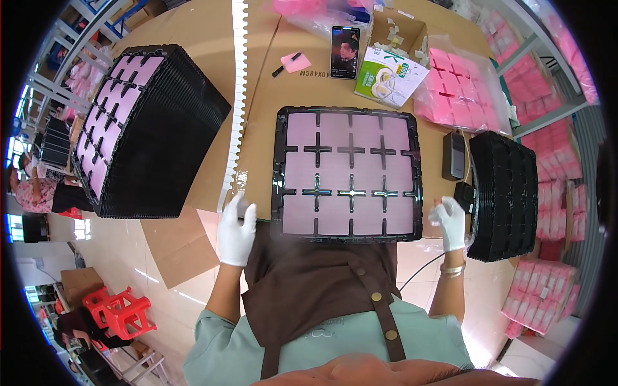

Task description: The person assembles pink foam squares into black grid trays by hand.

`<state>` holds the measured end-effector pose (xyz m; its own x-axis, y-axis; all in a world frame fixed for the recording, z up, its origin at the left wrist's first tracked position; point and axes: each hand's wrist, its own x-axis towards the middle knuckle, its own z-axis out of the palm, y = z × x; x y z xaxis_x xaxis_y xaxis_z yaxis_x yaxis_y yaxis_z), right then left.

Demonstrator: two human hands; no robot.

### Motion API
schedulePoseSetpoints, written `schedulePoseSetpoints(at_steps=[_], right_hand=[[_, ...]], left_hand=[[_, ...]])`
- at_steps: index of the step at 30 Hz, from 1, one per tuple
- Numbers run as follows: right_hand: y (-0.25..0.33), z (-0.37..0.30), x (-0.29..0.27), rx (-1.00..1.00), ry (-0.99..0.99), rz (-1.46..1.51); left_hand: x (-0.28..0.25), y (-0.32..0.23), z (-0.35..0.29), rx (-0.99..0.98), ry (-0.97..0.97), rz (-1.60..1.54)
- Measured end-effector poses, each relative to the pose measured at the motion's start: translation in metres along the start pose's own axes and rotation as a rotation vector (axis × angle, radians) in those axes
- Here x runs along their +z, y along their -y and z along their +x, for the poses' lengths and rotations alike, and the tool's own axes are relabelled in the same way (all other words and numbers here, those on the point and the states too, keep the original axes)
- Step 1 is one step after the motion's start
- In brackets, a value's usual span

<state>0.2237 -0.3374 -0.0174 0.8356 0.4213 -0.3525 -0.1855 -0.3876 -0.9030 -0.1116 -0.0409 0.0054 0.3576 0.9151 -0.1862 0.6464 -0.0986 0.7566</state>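
Observation:
A black plastic tray [351, 149] lies flat on the cardboard-covered table in front of me, its cross-shaped ribs dividing several compartments filled with pale pink squares. My left hand [237, 233], in a white glove, hovers just off the tray's near left corner with thumb and fingers apart. Off the near right side is my right hand [449, 223], also gloved, its fingers slightly bent and apart. Neither hand holds anything, and both are clear of the tray. To the left leans a tall stack of black trays [161, 135], with pink squares in its top one.
A second black tray stack [505, 196] stands at the right beside a dark power bank [454, 156]. Farther back are a phone [345, 53], a green-white box [391, 76], bagged pink pieces [456, 90] and a black pen [286, 65]. A notched white strip [239, 96] runs along the left.

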Motion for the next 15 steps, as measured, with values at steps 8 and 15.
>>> schedulePoseSetpoints(at_steps=[8, 15], right_hand=[[0.059, 0.107, 0.108, -0.245, 0.325, 0.265], [0.042, 0.175, 0.121, -0.200, 0.175, 0.405]], left_hand=[[0.103, -0.057, 0.092, 0.805, 0.156, 0.523], [0.131, -0.052, 0.118, 0.713, 0.039, 0.738]])
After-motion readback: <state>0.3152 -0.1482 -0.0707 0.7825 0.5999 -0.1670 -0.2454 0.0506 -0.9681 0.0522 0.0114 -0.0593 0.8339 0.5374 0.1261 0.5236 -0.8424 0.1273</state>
